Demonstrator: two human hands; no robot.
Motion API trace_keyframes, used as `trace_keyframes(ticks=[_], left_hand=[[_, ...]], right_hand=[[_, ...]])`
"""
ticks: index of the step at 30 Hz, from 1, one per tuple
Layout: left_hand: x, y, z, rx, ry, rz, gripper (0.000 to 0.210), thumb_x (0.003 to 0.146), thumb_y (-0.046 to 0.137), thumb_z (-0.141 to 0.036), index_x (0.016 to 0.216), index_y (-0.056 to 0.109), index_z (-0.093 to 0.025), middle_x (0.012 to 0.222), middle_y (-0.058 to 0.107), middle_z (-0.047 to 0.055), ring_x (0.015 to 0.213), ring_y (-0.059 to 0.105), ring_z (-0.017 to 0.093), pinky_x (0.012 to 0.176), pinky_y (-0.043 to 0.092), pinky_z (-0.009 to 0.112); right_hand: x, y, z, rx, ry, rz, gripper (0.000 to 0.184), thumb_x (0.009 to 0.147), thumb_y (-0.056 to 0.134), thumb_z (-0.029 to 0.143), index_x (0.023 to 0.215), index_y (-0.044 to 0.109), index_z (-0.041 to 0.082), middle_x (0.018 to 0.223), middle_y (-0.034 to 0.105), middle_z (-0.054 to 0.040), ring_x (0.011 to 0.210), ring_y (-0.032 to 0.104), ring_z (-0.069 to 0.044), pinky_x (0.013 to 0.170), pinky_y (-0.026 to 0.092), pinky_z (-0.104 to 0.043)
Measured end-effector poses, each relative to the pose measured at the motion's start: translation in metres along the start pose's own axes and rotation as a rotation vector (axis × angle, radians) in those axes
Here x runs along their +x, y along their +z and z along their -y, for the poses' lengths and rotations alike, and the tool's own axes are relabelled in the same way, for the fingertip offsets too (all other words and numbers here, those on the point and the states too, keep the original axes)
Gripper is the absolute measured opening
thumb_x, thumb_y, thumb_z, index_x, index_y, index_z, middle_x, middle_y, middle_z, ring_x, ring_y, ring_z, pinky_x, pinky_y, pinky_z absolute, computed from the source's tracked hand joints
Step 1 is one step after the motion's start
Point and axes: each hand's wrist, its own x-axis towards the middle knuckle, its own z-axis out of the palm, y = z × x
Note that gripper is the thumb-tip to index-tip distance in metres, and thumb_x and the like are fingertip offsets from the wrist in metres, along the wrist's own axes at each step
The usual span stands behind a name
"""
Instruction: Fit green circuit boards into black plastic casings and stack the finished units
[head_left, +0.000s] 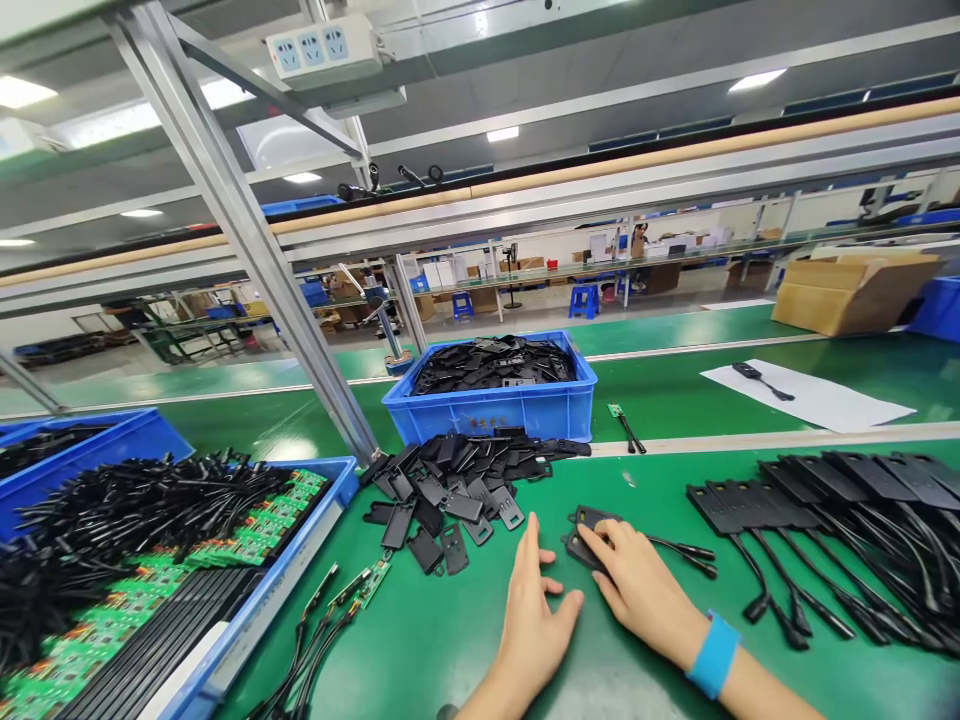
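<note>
My right hand [649, 590], with a blue wristband [714, 655], is closed over black plastic cases [577, 546] on the green bench; its fingertips press on the top. Black cables with plug ends [694, 555] stick out to the right from under the hand. My left hand [529, 610] holds nothing, its fingers apart, just left of the cases. Beyond it lies a loose pile of black case shells [450, 490]. The underside of the right hand's grip is hidden.
A blue bin of black shells [487, 405] stands behind the pile. At left, a blue tray [281, 580] holds green circuit boards with cables. Cabled boards [341, 610] lie nearby. Rows of cabled black cases [840, 500] lie right. A metal post [255, 230] rises left of the bin.
</note>
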Motion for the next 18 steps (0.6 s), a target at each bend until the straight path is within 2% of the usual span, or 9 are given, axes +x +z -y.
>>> trace_keyframes(ticks=[2, 5, 8, 10, 12, 14, 16, 18], left_hand=[[0.002, -0.002, 0.001, -0.018, 0.031, 0.009, 0.082, 0.069, 0.061, -0.011, 0.143, 0.027, -0.019, 0.14, 0.037, 0.015, 0.103, 0.052, 0.021, 0.073, 0.051, 0.028], [0.002, -0.002, 0.003, -0.007, 0.044, 0.016, 0.077, 0.071, 0.061, -0.011, 0.141, 0.032, -0.02, 0.139, 0.039, 0.014, 0.101, 0.052, 0.02, 0.074, 0.051, 0.029], [0.0, -0.004, 0.001, 0.008, 0.095, 0.007, 0.071, 0.073, 0.06, -0.012, 0.139, 0.037, -0.021, 0.138, 0.042, 0.012, 0.102, 0.053, 0.021, 0.075, 0.051, 0.029], [-0.002, -0.014, -0.004, 0.04, 0.13, 0.012, 0.069, 0.074, 0.06, -0.014, 0.139, 0.038, -0.023, 0.143, 0.037, 0.011, 0.11, 0.051, 0.023, 0.078, 0.05, 0.03], [-0.003, -0.034, -0.014, 0.162, 0.148, 0.019, 0.068, 0.074, 0.063, -0.017, 0.138, 0.039, -0.023, 0.147, 0.031, 0.01, 0.122, 0.043, 0.027, 0.091, 0.046, 0.033], [-0.005, -0.063, -0.024, 0.472, 0.116, -0.01, 0.06, 0.076, 0.064, -0.021, 0.133, 0.045, -0.024, 0.144, 0.037, 0.009, 0.128, 0.038, 0.025, 0.102, 0.037, 0.032], [-0.011, -0.099, -0.031, 0.858, 0.001, -0.103, 0.044, 0.078, 0.059, -0.016, 0.121, 0.053, -0.023, 0.13, 0.049, 0.008, 0.121, 0.045, 0.021, 0.103, 0.035, 0.028], [-0.019, -0.134, -0.034, 1.075, -0.164, -0.236, 0.033, 0.077, 0.051, -0.005, 0.109, 0.057, -0.014, 0.116, 0.056, 0.014, 0.111, 0.051, 0.025, 0.096, 0.039, 0.034]], right_hand=[[0.001, 0.004, -0.011, -0.095, 0.008, -0.081, 0.052, 0.079, 0.048, 0.016, 0.131, 0.049, 0.014, 0.12, 0.049, -0.0186, 0.108, 0.047, -0.034, 0.086, 0.046, -0.049], [0.003, 0.013, -0.027, -0.169, 0.016, -0.149, 0.054, 0.081, 0.049, 0.024, 0.134, 0.047, 0.017, 0.129, 0.046, -0.019, 0.117, 0.042, -0.036, 0.09, 0.044, -0.051], [0.005, 0.022, -0.039, -0.17, -0.004, -0.139, 0.049, 0.084, 0.048, 0.034, 0.132, 0.05, 0.019, 0.115, 0.056, -0.0165, 0.103, 0.053, -0.031, 0.082, 0.048, -0.045], [0.006, 0.027, -0.047, -0.203, -0.011, -0.167, 0.049, 0.086, 0.045, 0.042, 0.128, 0.054, 0.018, 0.105, 0.058, -0.0164, 0.094, 0.056, -0.031, 0.075, 0.049, -0.043], [0.008, 0.031, -0.054, -0.271, -0.01, -0.226, 0.052, 0.089, 0.035, 0.048, 0.123, 0.057, 0.015, 0.099, 0.059, -0.0181, 0.089, 0.056, -0.033, 0.07, 0.048, -0.045], [0.01, 0.033, -0.059, -0.345, -0.003, -0.299, 0.06, 0.091, 0.023, 0.051, 0.119, 0.06, 0.012, 0.096, 0.058, -0.0212, 0.089, 0.055, -0.036, 0.069, 0.047, -0.049], [0.01, 0.032, -0.059, -0.38, -0.013, -0.366, 0.068, 0.091, 0.015, 0.054, 0.117, 0.061, 0.01, 0.099, 0.058, -0.0232, 0.093, 0.054, -0.038, 0.074, 0.044, -0.053], [0.01, 0.03, -0.052, -0.343, -0.054, -0.404, 0.069, 0.091, 0.015, 0.056, 0.117, 0.06, 0.012, 0.104, 0.057, -0.0221, 0.097, 0.053, -0.038, 0.081, 0.042, -0.055]])
